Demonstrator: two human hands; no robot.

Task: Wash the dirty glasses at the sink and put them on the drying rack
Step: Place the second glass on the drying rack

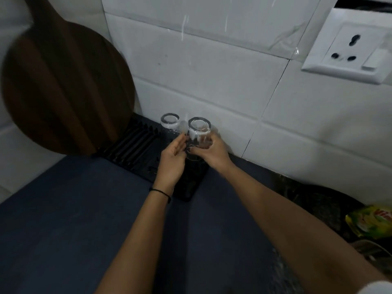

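right hand grips glass over drying rack.

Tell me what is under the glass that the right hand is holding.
The black drying rack lies under the held glass, beside a second glass standing on it. The right hand and left hand cover the glass's base, so contact cannot be seen.

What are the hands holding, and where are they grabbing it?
The right hand wraps around the side of a clear glass on the drying rack. The left hand is open beside it, fingertips near the glass.
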